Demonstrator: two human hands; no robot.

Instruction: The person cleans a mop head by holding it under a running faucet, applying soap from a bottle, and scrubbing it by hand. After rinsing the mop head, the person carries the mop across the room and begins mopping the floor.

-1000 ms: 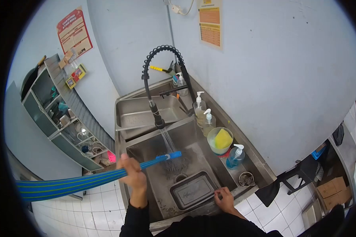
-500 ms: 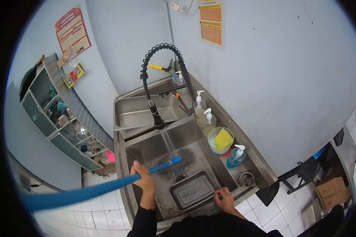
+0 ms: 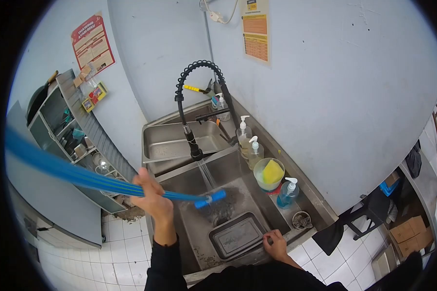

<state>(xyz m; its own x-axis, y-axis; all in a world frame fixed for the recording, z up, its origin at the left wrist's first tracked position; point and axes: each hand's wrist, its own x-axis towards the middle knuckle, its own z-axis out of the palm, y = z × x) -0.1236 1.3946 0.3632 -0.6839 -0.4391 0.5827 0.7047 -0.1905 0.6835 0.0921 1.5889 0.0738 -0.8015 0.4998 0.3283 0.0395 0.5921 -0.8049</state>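
My left hand (image 3: 153, 196) grips the long blue striped handle (image 3: 73, 170) of a broom or mop, which runs from the upper left down into the sink. Its dark head (image 3: 223, 207) lies in the steel sink basin (image 3: 187, 182) under water running from the black spring faucet (image 3: 195, 114). My right hand (image 3: 277, 244) holds the near right corner of a dark rectangular tray (image 3: 237, 235) lying in the basin.
Soap pump bottles (image 3: 250, 143), a bowl with a yellow sponge (image 3: 271, 173) and a blue soap bottle (image 3: 287, 192) line the sink's right ledge. A steel pan (image 3: 179, 140) fills the far basin. A dish rack (image 3: 77, 140) stands left. White tiled floor lies below.
The handle's far end swung up from lower left to upper left, and my left hand rose with it. The head stayed under the water. My right hand kept still on the tray.
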